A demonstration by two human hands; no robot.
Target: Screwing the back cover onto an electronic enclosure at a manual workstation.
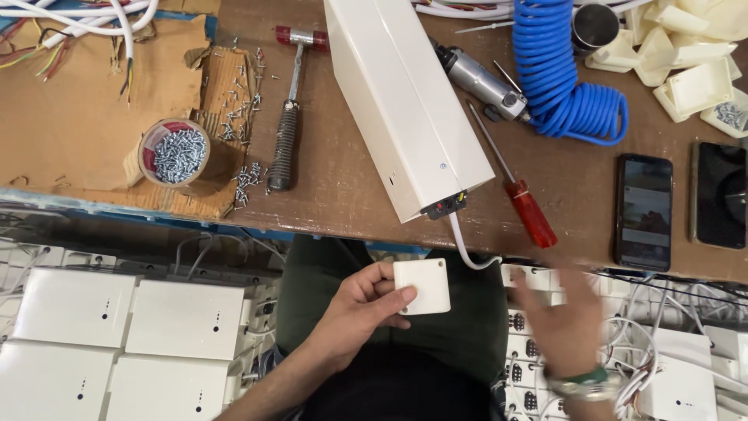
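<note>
Nearest, left hand (354, 312) pinches a small white square cover (421, 287); right hand (562, 320), blurred, spreads open, empty, below the white box (405, 101).

Taking the long white metal housing (405, 101) on the brown tabletop (343, 195) as landmark, there is one of it. Left of it lie one hammer with a ribbed black grip (287, 117) and one roll of brown tape filled with silver screws (178, 156). Right of it: one red-handled screwdriver (518, 191), one grey air tool (481, 82), one coiled blue air hose (561, 78), and two dark phones (644, 210) (718, 195). Below it, one small square white plastic cover (421, 286) and two hands (362, 308) (565, 320). Lower left sit perhaps four flat white boxes (183, 320), the stack being partly cut off.
</note>
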